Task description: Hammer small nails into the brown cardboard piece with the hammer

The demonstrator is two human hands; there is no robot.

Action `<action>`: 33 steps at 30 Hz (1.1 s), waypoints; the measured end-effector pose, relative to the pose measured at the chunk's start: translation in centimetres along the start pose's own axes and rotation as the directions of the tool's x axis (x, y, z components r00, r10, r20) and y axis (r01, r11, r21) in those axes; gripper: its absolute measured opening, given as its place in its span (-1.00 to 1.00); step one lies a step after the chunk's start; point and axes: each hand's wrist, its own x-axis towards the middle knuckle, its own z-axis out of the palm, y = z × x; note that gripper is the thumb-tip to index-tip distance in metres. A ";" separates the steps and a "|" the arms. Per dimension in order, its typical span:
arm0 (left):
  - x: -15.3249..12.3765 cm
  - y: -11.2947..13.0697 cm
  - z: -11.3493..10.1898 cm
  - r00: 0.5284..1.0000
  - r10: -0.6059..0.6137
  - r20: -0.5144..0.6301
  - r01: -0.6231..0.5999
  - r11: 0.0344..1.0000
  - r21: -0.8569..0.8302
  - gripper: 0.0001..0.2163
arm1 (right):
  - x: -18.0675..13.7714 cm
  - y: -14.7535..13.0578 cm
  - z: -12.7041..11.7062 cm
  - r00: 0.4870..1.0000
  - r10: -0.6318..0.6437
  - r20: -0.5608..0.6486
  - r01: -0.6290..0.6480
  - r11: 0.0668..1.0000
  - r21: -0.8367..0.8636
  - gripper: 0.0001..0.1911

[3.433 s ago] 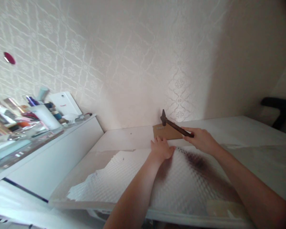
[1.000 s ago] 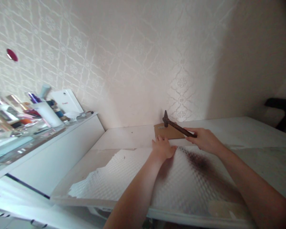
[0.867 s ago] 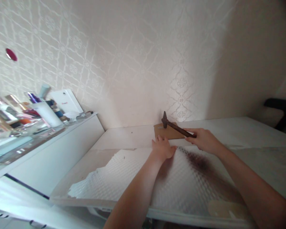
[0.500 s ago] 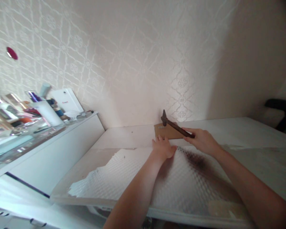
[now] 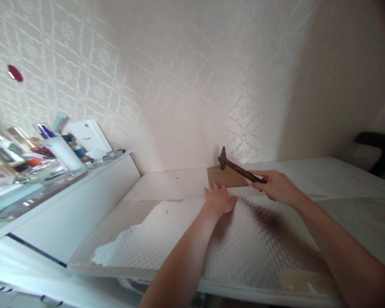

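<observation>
My right hand (image 5: 276, 186) grips the handle of a hammer (image 5: 240, 170), whose dark head is over the left part of a brown cardboard piece (image 5: 232, 179). A row of small light marks or pieces (image 5: 217, 171), too small to make out, shows on the cardboard beside the hammer head. My left hand (image 5: 218, 197) lies with fingers spread at the cardboard's near edge, resting on white bubble wrap (image 5: 154, 237). The wrap spreads over the table below both forearms.
A white table (image 5: 167, 182) runs along the patterned wall (image 5: 186, 85). To the left stands a white cabinet (image 5: 83, 205) topped with bottles, tubes and a white box (image 5: 91, 134). A black chair part (image 5: 377, 141) is at the far right.
My right hand and the hammer have shifted slightly to the right, with the head still over the cardboard. My left hand has stayed in place.
</observation>
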 end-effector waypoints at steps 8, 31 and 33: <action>0.2 0.0 0.1 1.000 0.002 -0.009 -0.002 1.000 0.002 -0.35 | 0.2 0.3 0.1 0.999 -0.015 -0.044 0.016 1.000 0.017 -0.49; 0.1 0.1 0.1 1.000 -0.012 -0.011 0.012 1.000 -0.008 -0.36 | 0.6 1.1 0.5 1.000 -0.007 -0.015 0.008 0.997 0.074 -0.49; 0.1 0.1 0.1 1.000 -0.009 -0.008 0.009 1.000 -0.009 -0.36 | 0.5 1.0 0.5 1.000 0.005 0.014 -0.006 0.996 0.090 -0.48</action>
